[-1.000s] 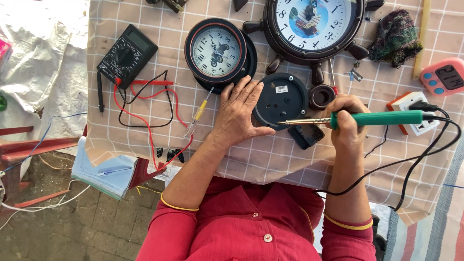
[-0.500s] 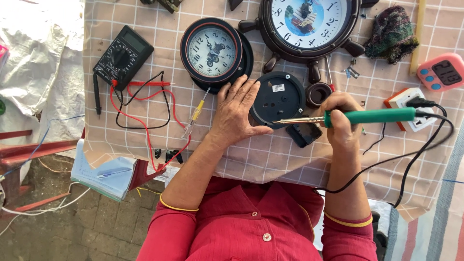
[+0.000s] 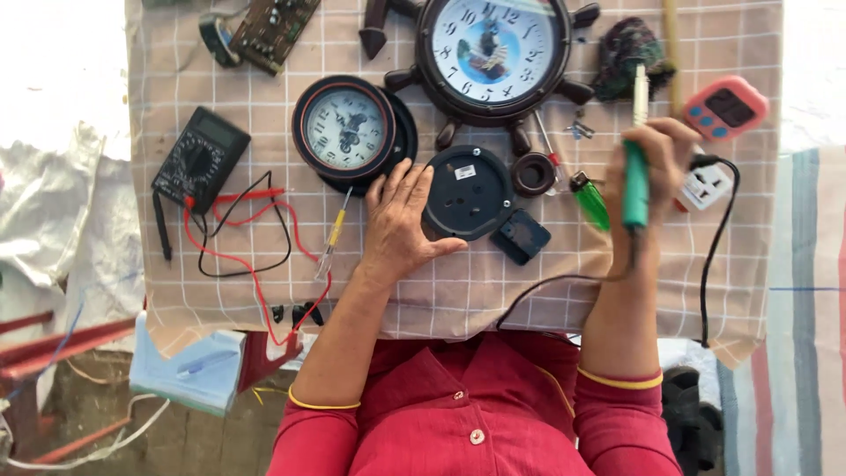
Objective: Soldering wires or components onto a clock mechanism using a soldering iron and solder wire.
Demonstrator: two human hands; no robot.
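Soldering iron (image 3: 634, 176) above checked tablecloth (image 3: 493, 291), outdoors.

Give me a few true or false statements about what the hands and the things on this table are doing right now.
1. The right hand holds a green-handled soldering iron. True.
2. The left hand grips the multimeter. False: it rests by the round black clock back; the multimeter lies apart.
3. The soldering iron's tip touches the clock back. False: it points away, toward the table's far edge.
4. A pink digital timer lies near the right hand. True.
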